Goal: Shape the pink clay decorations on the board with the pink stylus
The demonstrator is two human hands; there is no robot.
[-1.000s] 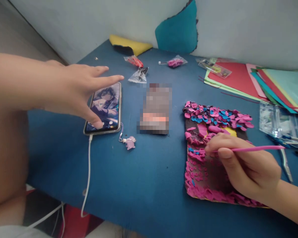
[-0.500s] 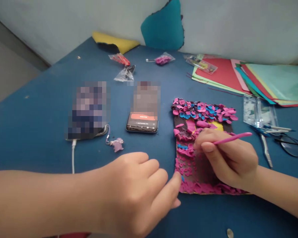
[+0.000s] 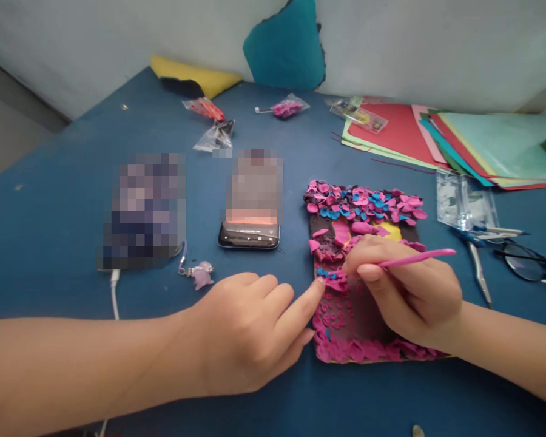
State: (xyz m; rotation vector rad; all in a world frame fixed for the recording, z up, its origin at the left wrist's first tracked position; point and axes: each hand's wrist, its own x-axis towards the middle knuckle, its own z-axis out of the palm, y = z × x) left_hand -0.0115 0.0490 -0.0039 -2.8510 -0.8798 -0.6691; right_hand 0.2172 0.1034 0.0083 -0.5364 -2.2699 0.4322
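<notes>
A clay picture [image 3: 359,212] on a dark board lies on the blue table [image 3: 64,200], covered with pink and blue clay bits. My right hand [image 3: 409,297] rests on it and grips a thin pink stick tool [image 3: 414,258], whose tip points at the left part of the clay. My left hand [image 3: 250,331] sits just left of the board, its fingers loosely curled, and its forefinger tip touches the board's left edge. It holds nothing.
Two phones [image 3: 143,209] [image 3: 251,200] lie left of the board, one on a white cable with a pink charm [image 3: 201,275]. Coloured paper sheets [image 3: 459,142], a clear box [image 3: 466,200], pliers [image 3: 477,267] and glasses [image 3: 530,264] lie on the right. Small clay bags [image 3: 284,108] sit at the back.
My left hand left the phone at the far left and came across to the clay board's left edge. My right hand stayed on the board with the stick.
</notes>
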